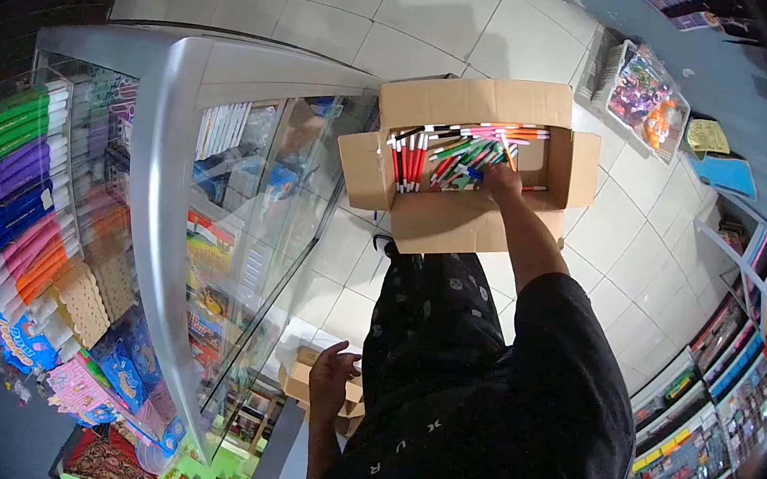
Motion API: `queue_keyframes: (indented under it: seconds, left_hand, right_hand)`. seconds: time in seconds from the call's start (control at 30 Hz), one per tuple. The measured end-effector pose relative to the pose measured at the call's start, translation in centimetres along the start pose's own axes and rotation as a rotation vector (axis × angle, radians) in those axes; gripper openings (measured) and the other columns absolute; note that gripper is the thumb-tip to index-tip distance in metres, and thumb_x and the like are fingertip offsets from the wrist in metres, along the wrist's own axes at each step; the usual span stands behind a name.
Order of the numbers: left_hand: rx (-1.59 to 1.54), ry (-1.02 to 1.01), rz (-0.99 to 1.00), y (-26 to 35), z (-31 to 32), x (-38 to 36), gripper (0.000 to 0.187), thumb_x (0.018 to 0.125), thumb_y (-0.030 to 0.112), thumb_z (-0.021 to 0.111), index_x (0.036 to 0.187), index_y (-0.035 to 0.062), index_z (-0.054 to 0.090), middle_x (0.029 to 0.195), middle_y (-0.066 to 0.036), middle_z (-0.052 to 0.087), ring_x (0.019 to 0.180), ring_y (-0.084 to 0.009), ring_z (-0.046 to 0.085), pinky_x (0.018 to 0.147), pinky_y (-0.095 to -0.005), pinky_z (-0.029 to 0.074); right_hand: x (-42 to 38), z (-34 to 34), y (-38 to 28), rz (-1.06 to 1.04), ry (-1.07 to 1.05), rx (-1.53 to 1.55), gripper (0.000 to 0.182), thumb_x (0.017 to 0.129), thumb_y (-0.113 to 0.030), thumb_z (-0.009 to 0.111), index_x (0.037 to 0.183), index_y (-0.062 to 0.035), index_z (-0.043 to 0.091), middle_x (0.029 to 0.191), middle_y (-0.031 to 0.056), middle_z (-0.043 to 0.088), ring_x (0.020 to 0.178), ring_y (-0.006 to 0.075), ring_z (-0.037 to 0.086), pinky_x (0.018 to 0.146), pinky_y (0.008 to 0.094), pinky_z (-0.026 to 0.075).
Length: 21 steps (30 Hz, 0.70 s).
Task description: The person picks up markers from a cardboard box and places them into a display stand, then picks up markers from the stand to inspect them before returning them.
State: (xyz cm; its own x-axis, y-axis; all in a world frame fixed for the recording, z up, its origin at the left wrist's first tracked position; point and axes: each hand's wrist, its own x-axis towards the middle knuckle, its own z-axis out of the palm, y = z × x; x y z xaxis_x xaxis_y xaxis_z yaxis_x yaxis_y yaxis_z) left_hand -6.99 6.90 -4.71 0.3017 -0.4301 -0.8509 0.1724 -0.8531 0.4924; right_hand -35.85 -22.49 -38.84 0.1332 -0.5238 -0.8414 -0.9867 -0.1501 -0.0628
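White letters run down the person's dark clothing, too small and bent to read with certainty, and the packets in the glass display case (244, 214) show no legible print. The case stands just left of the person, its shelves stacked with stationery; rows of green, purple, blue and pink markers (11, 188) lie on its top. On the tiled floor an open cardboard box (462, 215) holds loose pens (455, 153) with red, green, pink and orange caps. The right hand (501, 183) reaches into it, grip closing on pens at the heap's edge. The left hand (332, 376) rests, fingers loosely released, on a small carton (299, 383) beside the case.
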Motion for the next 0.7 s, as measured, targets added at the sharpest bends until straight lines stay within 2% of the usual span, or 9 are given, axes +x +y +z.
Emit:
queue_keyframes:
  seconds: [0.07, 0.17, 0.27, 0.4, 0.43, 0.53, 0.6, 0.7]
  left_hand:
    - [-0.007, 0.002, -0.012, 0.1, -0.1, 0.1, 0.031, 0.093, 0.011, 0.059, 0.122, -0.0012, 0.053, 0.094, -0.010, 0.068, 0.074, -0.0113, 0.061, 0.069, -0.0255, 0.051]
    - [0.090, -0.017, 0.035, 1.0, 0.0, 0.1, 0.032, 0.093, 0.010, 0.058, 0.122, -0.0016, 0.053, 0.095, -0.010, 0.068, 0.074, -0.0113, 0.061, 0.069, -0.0253, 0.051]
    - [-0.013, -0.010, -0.008, 0.1, -0.6, 0.6, 0.032, 0.093, 0.010, 0.058, 0.122, -0.0008, 0.053, 0.095, -0.010, 0.068, 0.075, -0.0112, 0.062, 0.069, -0.0252, 0.051]
    - [0.012, -0.026, 0.019, -1.3, -1.6, 1.0, 0.032, 0.093, 0.011, 0.059, 0.123, -0.0008, 0.053, 0.096, -0.010, 0.068, 0.075, -0.0115, 0.062, 0.069, -0.0255, 0.051]
    - [0.048, -0.021, 0.031, -0.9, -1.5, 0.9, 0.033, 0.093, 0.011, 0.059, 0.123, -0.0010, 0.053, 0.096, -0.010, 0.068, 0.075, -0.0116, 0.062, 0.069, -0.0255, 0.051]
    - [0.057, -0.013, 0.037, -0.7, -1.8, 0.6, 0.033, 0.093, 0.011, 0.059, 0.123, -0.0015, 0.053, 0.096, -0.011, 0.068, 0.075, -0.0120, 0.062, 0.069, -0.0255, 0.051]
    - [0.040, -0.014, 0.053, -0.2, -2.0, 0.7, 0.033, 0.093, 0.011, 0.058, 0.122, -0.0016, 0.053, 0.096, -0.011, 0.068, 0.075, -0.0122, 0.062, 0.069, -0.0254, 0.051]
    - [0.059, -0.020, 0.106, 0.7, -2.5, 0.2, 0.033, 0.093, 0.014, 0.058, 0.121, -0.0016, 0.054, 0.096, -0.011, 0.068, 0.074, -0.0121, 0.062, 0.068, -0.0248, 0.050]
  right_hand:
    - [-0.6, -1.0, -0.5, 0.043, 0.002, 0.025, 0.033, 0.083, -0.032, 0.063, 0.110, -0.0141, 0.063, 0.112, 0.0100, 0.066, 0.104, 0.0273, 0.064, 0.084, 0.0422, 0.054]
    - [0.0, 0.3, -0.6, 0.241, 0.075, 0.285, 0.034, 0.082, -0.031, 0.063, 0.109, -0.0106, 0.064, 0.112, 0.0123, 0.066, 0.105, 0.0279, 0.064, 0.085, 0.0421, 0.054]
    - [0.4, 1.0, -0.9, 0.426, 0.196, 0.480, 0.032, 0.082, -0.026, 0.063, 0.109, -0.0086, 0.065, 0.112, 0.0145, 0.066, 0.106, 0.0283, 0.064, 0.086, 0.0420, 0.053]
    - [0.8, 0.5, -1.9, 0.593, 0.128, 0.692, 0.032, 0.084, -0.029, 0.061, 0.107, -0.0070, 0.067, 0.115, 0.0155, 0.065, 0.108, 0.0286, 0.063, 0.089, 0.0399, 0.052]
    - [0.4, -0.2, -2.3, 0.613, 0.111, 0.663, 0.035, 0.087, -0.032, 0.059, 0.112, -0.0084, 0.065, 0.122, 0.0124, 0.062, 0.112, 0.0275, 0.061, 0.087, 0.0403, 0.053]
    - [0.5, -0.8, -2.7, 0.649, 0.079, 0.688, 0.038, 0.087, -0.035, 0.058, 0.114, -0.0089, 0.064, 0.123, 0.0131, 0.062, 0.113, 0.0284, 0.060, 0.089, 0.0410, 0.052]
    - [0.1, -1.1, -2.5, 0.556, 0.143, 0.692, 0.046, 0.085, -0.042, 0.057, 0.114, -0.0065, 0.064, 0.119, 0.0189, 0.062, 0.112, 0.0332, 0.059, 0.091, 0.0443, 0.051]
    - [2.7, 2.2, -1.3, 0.412, 0.222, 0.627, 0.051, 0.083, -0.048, 0.055, 0.110, -0.0057, 0.065, 0.112, 0.0237, 0.063, 0.107, 0.0395, 0.060, 0.089, 0.0468, 0.050]
